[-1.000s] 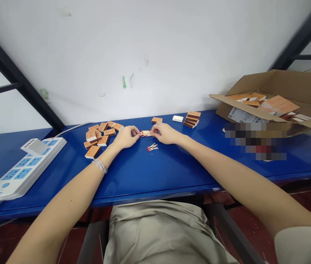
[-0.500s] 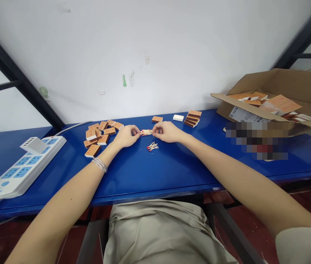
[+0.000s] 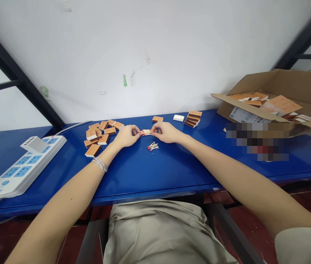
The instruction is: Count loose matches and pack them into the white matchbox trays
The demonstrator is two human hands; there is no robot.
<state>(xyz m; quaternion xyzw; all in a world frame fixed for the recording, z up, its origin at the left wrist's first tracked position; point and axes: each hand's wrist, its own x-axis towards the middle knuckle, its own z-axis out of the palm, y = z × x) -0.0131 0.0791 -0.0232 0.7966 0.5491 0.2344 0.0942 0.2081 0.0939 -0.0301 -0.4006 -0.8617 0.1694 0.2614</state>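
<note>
Squaring up a bundle of matches [image 3: 145, 132] calls for light, even pressure from both ends, and the hands look well set for it. The left hand [image 3: 127, 136] has its thumb and fingertips drawn together at the bundle's left end; the right hand [image 3: 166, 132] pinches the other end. How firmly either grips cannot be told. The bundle lies between them, low over the table [image 3: 144, 176] or on it. Some red heads show toward its left end, so gentle taps on the ends, without squeezing or rubbing the heads, would be the sound way to even it. A small pile of matches [image 3: 153, 146] lies just nearer the body, sticks crossing, and is best kept clear of the wrists.

As for containers, matchboxes [image 3: 93, 150] lie heaped beside the left hand, some resting on others; their contents cannot be seen. Beyond the right hand sit a single matchbox [image 3: 157, 119], a white piece [image 3: 178, 118] that may be an inner tray, and a leaning stack of matchboxes [image 3: 193, 119]. At the right, an open carton [image 3: 295, 82] holds many more matchboxes, jumbled together.
</note>
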